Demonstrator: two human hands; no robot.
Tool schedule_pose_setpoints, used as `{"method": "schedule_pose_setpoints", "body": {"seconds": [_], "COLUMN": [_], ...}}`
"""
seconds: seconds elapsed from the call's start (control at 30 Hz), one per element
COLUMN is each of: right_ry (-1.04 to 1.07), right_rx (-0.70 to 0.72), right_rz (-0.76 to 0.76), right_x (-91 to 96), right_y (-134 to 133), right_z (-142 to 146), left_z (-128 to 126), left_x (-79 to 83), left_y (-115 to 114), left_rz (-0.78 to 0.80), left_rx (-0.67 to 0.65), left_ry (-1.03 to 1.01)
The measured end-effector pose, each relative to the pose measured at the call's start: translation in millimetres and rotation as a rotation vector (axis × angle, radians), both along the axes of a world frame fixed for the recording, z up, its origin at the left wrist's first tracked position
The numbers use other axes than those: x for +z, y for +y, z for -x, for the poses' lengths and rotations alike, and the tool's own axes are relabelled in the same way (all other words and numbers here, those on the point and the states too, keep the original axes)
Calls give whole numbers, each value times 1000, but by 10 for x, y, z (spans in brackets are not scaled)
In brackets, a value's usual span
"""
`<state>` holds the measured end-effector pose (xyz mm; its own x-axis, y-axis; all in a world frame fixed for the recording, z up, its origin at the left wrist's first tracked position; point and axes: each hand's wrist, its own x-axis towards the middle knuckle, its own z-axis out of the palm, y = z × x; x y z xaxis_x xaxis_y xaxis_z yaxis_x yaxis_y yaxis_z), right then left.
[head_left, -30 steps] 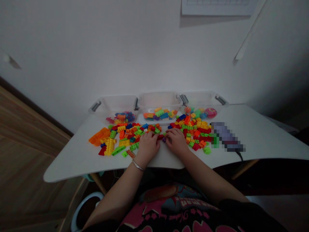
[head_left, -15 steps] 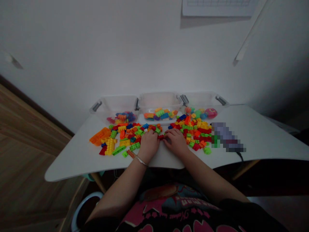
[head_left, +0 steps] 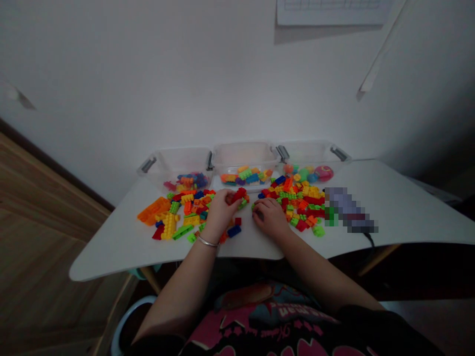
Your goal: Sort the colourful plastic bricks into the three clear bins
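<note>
My left hand (head_left: 218, 211) is raised a little above the table, its fingers closed on a red brick (head_left: 239, 194) in front of the middle clear bin (head_left: 246, 157). My right hand (head_left: 270, 216) rests on the white table (head_left: 393, 207) with fingers curled over small bricks that I cannot make out. A wide scatter of coloured bricks (head_left: 297, 200) lies around both hands. A blue brick (head_left: 234, 231) and a small red one (head_left: 238, 221) lie just below my left hand.
Three clear bins stand along the wall: the left bin (head_left: 174, 165), the middle one and the right bin (head_left: 315, 153), each holding some bricks. An orange plate piece (head_left: 153, 208) lies at the far left. A blurred-out object (head_left: 349, 212) with a cable sits to the right.
My left hand has lifted off the table and moved up toward the middle bin with a red brick in it. A blue and a red brick now show where it rested. The right hand stayed.
</note>
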<state>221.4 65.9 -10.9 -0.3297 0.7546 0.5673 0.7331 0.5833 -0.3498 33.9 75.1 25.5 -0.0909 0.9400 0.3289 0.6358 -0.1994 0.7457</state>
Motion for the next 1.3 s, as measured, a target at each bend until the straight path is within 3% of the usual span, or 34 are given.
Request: {"method": "schedule_pose_setpoints", "body": {"seconds": [0.13, 0.23, 0.4, 0.53, 0.67, 0.97, 1.13, 1.3], "right_ry": [4, 0, -11, -21, -26, -25, -25, -22], "right_rx": [4, 3, -1, -1, 10, 8, 8, 9], "right_rz": [2, 8, 24, 35, 37, 45, 47, 43], "right_x": [8, 12, 16, 24, 42, 53, 45, 27], "right_y": [-5, -6, -4, -5, -13, -23, -23, -14], "right_z": [1, 0, -6, -10, -10, -4, -7, -4], "left_z": [48, 75, 87, 66, 62, 80, 39, 63], "left_x": [154, 338, 558, 546, 546, 824, 918, 853], "left_y": [114, 265, 597, 774, 800, 777, 721, 723], "left_rz": [-269, -454, -589, -472, -275, 59, 123, 41], "left_rx": [120, 217, 345, 401, 372, 353, 384, 344], "left_ry": [-165, -176, -165, -169, -3, 259, 392, 424]}}
